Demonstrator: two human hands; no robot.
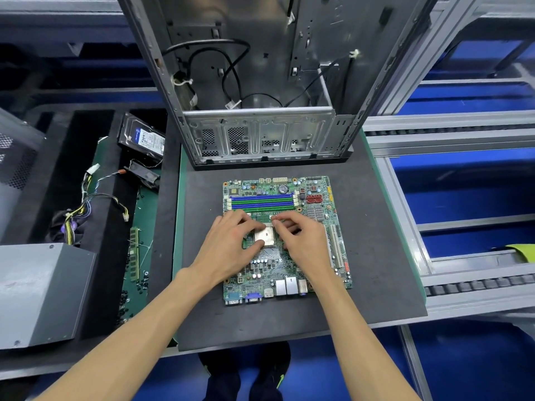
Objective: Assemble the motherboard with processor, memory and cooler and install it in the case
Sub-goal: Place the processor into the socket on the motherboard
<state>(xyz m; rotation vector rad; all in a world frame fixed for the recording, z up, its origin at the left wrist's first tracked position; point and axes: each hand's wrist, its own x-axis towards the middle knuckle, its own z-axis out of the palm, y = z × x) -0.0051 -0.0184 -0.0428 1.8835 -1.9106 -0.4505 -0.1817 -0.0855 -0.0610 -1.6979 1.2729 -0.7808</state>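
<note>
A green motherboard (286, 273) lies flat on a dark mat (376, 241). Its blue and green memory slots (262, 201) are at the far side. The square metal processor (265, 237) sits in the socket at the board's middle. My left hand (231, 241) rests over the socket's left edge with the thumb touching the processor's near corner. My right hand (301, 238) is at the socket's right edge, fingertips curled down beside the processor. The open metal case (260, 134) stands just behind the board. No cooler is in view.
On the left tray lie a hard drive (143, 137), a small fan (144, 175), a bundle of power cables (84, 209), a loose memory stick (134, 253) and several screws. A grey box (40, 293) stands at front left. Roller conveyor rails (463, 285) run on the right.
</note>
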